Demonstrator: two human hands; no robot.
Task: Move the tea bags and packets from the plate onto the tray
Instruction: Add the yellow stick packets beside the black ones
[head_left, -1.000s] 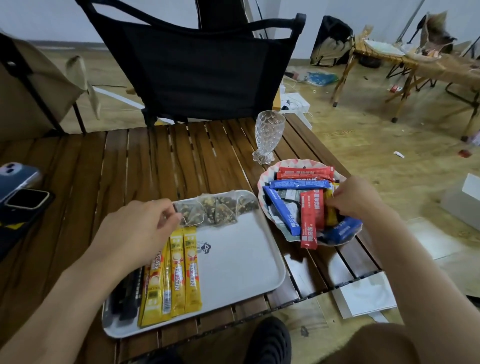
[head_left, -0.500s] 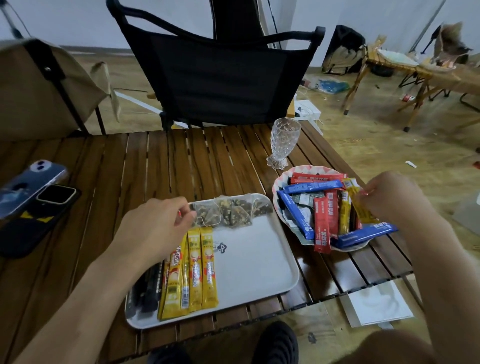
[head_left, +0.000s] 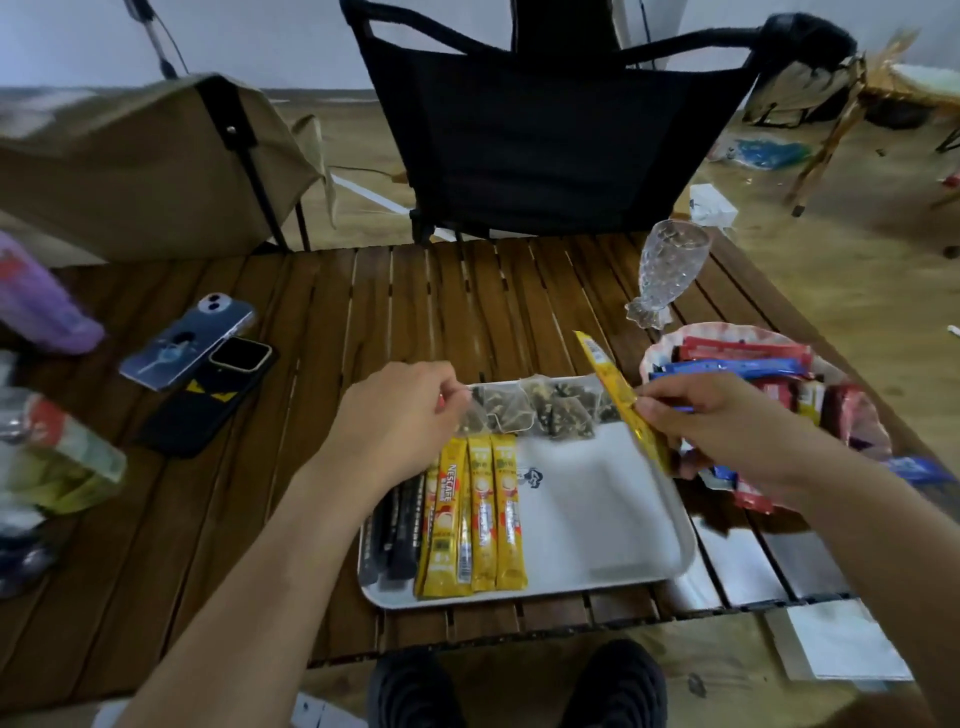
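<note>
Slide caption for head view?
Right hand holds a yellow packet above the tray; left hand pinches a tea bag.

Right hand (head_left: 727, 421) hides plate (head_left: 670, 338) near rim; purple bottle (head_left: 47, 312) cut off.

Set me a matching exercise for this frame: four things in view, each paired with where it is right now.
Things:
1. tea bags
2. lifted yellow packet
3. red and blue packets
4. glass

Places:
A. on the plate
B. pinched in the right hand
C. standing on the table beyond the plate
D. along the far edge of the tray

Pairs: 1-D, 2-B, 3-A, 4-C
</note>
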